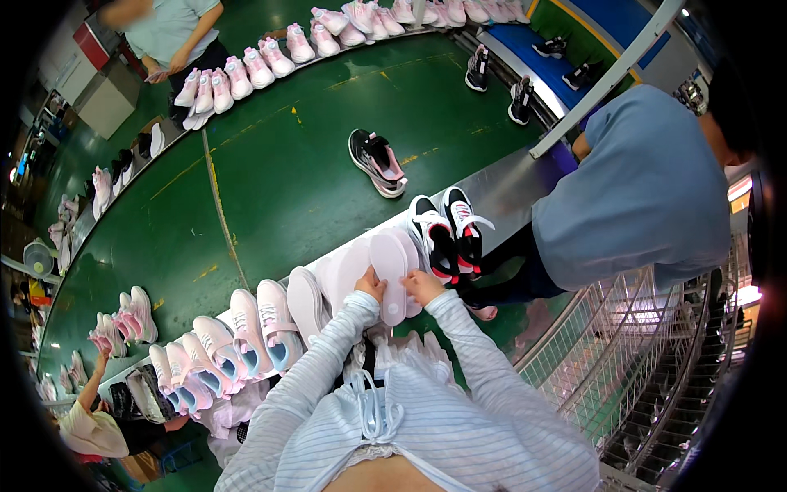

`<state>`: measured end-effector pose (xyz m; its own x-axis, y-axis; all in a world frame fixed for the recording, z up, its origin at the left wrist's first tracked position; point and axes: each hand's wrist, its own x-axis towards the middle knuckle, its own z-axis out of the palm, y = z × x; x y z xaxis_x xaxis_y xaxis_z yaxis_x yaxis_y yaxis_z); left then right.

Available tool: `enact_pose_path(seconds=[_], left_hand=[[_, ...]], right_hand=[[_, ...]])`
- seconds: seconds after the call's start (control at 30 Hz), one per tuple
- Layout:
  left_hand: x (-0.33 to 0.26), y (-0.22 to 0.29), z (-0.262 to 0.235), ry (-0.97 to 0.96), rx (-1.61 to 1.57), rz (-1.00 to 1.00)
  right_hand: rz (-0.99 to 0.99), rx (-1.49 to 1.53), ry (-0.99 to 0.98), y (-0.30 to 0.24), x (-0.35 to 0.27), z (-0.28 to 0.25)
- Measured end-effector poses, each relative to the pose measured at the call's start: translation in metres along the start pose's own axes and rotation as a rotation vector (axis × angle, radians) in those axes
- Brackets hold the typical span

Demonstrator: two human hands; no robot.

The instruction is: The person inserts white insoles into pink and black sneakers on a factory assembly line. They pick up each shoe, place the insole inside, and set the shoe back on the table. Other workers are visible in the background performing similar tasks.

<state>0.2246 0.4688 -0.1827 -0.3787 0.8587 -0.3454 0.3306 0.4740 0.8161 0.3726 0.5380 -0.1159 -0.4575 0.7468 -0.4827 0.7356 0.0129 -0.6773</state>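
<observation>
A pale pink insole lies over other insoles right in front of me. My left hand grips its left edge with bent fingers. On the opposite edge, my right hand pinches with finger and thumb. Just left of the hands is another light insole, and beyond it a pair of pale soles rests on the ledge. To the right, close to my right hand, stands a pair of black, white and red sneakers, one with a loose white strap.
Pink-and-white sneakers line the metal ledge on the left. A single black-and-pink shoe sits on the green surface ahead. A co-worker in a blue shirt stands close on the right, near a wire rack.
</observation>
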Motion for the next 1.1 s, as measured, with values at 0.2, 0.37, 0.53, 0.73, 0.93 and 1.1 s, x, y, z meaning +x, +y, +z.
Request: enact_pose_path(seconds=[0.2, 0.37, 0.53, 0.73, 0.93, 1.1], left_hand=[[-0.013, 0.048, -0.017, -0.096, 0.396, -0.156], [-0.045, 0.083, -0.064, -0.256, 0.622, -0.020], [-0.087, 0.059, -0.099, 0.437, 0.483, 0.176], [-0.107, -0.042, -0.058, 0.259, 0.137, -0.146], [-0.110, -0.040, -0.050, 0.203, 0.133, -0.135], [-0.103, -0.035, -0.056, 0.127, -0.096, -0.143]], right_hand=[[-0.132, -0.455, 0.109, -0.013, -0.007, 0.015], [-0.228, -0.547, 0.267, -0.056, 0.065, -0.047], [-0.323, -0.862, 0.424, -0.070, 0.179, -0.075], [-0.409, -0.311, 0.176, -0.130, 0.250, -0.088], [-0.348, -0.311, 0.134, -0.186, 0.245, -0.118], [-0.477, -0.426, 0.221, -0.152, 0.226, -0.105]])
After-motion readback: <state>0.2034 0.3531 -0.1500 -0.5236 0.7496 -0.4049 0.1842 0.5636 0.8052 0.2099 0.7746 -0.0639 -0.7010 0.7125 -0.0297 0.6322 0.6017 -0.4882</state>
